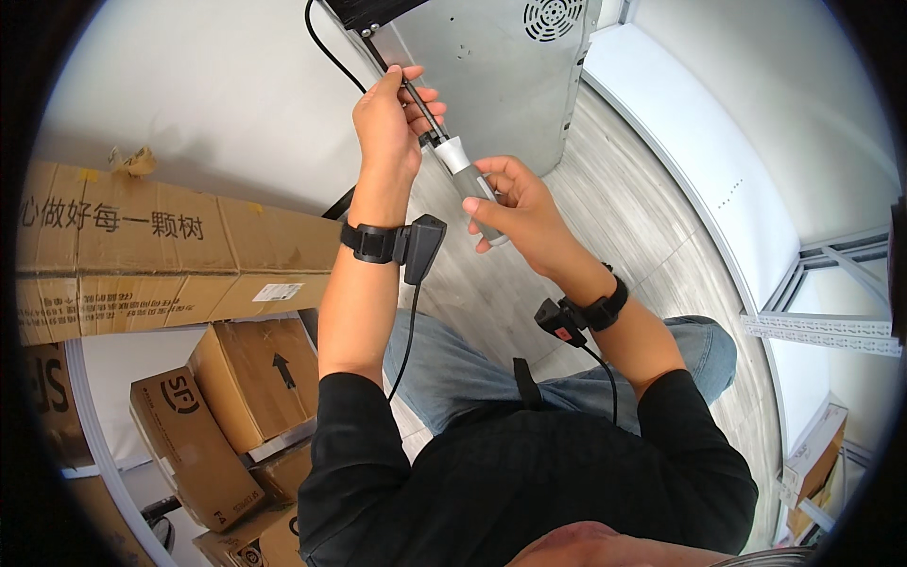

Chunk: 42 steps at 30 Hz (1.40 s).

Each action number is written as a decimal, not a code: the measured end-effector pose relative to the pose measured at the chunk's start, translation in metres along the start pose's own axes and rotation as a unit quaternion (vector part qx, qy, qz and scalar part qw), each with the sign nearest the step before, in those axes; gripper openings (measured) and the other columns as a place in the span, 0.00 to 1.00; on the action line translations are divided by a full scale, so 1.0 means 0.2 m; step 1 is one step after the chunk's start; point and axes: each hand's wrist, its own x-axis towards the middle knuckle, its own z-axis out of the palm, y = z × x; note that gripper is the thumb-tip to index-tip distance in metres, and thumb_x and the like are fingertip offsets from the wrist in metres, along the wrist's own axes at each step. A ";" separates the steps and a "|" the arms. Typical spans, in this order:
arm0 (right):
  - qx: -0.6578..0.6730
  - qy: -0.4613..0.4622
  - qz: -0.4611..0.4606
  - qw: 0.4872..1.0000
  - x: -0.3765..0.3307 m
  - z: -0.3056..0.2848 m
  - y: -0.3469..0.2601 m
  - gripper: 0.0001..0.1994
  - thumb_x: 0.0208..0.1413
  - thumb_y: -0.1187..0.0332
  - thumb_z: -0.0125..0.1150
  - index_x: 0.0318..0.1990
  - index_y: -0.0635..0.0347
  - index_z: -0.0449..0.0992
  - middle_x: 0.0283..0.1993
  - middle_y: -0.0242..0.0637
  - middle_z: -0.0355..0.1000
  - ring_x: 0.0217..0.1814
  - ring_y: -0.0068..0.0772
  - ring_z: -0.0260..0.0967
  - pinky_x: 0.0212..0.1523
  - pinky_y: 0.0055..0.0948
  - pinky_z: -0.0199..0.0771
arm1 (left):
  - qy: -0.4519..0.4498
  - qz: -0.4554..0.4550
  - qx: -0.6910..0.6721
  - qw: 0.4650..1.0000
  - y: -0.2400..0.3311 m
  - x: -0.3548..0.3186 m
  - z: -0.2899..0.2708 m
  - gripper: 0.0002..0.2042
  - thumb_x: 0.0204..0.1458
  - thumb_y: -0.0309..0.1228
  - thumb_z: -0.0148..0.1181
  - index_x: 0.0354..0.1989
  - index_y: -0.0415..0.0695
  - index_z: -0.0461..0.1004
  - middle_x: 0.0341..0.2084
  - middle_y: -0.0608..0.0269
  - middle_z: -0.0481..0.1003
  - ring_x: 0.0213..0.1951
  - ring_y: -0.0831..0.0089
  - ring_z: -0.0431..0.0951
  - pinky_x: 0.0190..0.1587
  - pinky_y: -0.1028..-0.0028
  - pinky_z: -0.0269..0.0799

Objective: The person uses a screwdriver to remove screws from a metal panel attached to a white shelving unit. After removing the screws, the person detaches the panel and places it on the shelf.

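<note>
A screwdriver (472, 184) with a grey and white handle is held at a slant, its dark shaft pointing up and left. Around the handle, the fingers of my right hand (525, 210) are closed. My left hand (385, 121) is farther forward, its fingers closed about the shaft. The shaft runs toward a black part (378, 13) with small bolts at the upper edge of a grey metal casing (472, 71). The screwdriver's tip cannot be made out.
A round vent grille (553, 17) marks the casing. A black cable (326, 52) hangs beside it. On the left are a long cardboard carton (170, 236) and several stacked boxes (260, 378). White metal shelving (831, 331) stands at right.
</note>
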 end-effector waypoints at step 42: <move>0.004 0.346 0.165 0.924 -0.51 -3.13 -0.12 0.12 0.50 0.62 0.57 0.36 0.60 0.69 0.23 0.32 0.67 0.18 0.19 0.61 0.15 0.18 0.55 | -0.297 -0.377 0.023 0.877 -2.26 0.52 2.54 0.06 0.57 0.27 0.51 0.40 0.40 0.69 0.35 0.61 0.74 0.32 0.74 0.73 0.37 0.75 0.72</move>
